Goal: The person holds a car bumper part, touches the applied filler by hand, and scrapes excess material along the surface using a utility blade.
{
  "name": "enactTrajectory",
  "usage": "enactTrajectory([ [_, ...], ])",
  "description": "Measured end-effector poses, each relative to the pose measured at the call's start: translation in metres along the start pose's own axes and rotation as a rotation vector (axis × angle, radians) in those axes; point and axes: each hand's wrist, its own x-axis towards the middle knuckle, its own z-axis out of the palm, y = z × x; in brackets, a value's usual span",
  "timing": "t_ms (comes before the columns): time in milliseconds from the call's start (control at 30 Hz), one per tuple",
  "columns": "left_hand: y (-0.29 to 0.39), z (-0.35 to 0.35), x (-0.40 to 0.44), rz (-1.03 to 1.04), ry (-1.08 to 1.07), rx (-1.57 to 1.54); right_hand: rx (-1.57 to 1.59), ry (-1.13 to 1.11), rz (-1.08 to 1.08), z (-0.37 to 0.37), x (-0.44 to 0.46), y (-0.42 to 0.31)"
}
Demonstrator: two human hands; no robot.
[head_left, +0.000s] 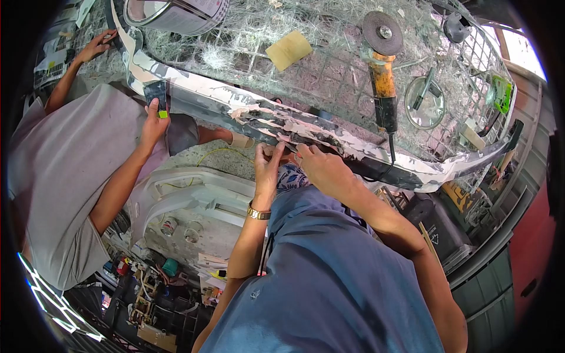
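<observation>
A long bumper-like part (206, 89) with pale filler smeared along its dark surface runs across the view. At its near edge, my left hand (268, 170) points upward with thumb and finger apart, touching or almost touching the underside. Just to the right, my right hand (329, 173) has its fingers curled together against the same edge. Something small and thin may be in its grip, but the fingers hide it. Rough, broken patches of filler (294, 126) lie right above both hands.
On the fibre-strewn mesh table are an angle grinder (384, 82), a yellow sandpaper piece (288, 50), a round lid (425, 106) and a large can (182, 16). At left, a co-worker (76, 182) presses a dark block (155, 93) on the part. Pale curved panels (188, 188) lie below.
</observation>
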Motion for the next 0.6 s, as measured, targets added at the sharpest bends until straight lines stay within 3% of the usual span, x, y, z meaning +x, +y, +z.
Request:
enactTrajectory([
  [67,-0.001,0.003,0.0,0.026,0.01,0.0,-0.004,-0.097,0.14,-0.01,0.003,-0.005],
  [167,-0.001,0.007,0.0,0.007,0.027,-0.053,-0.025,-0.075,0.046,-0.005,0.006,0.007],
  [600,0.009,0.013,-0.003,-0.001,0.015,-0.039,0.012,-0.072,0.013,-0.012,-0.002,0.021],
])
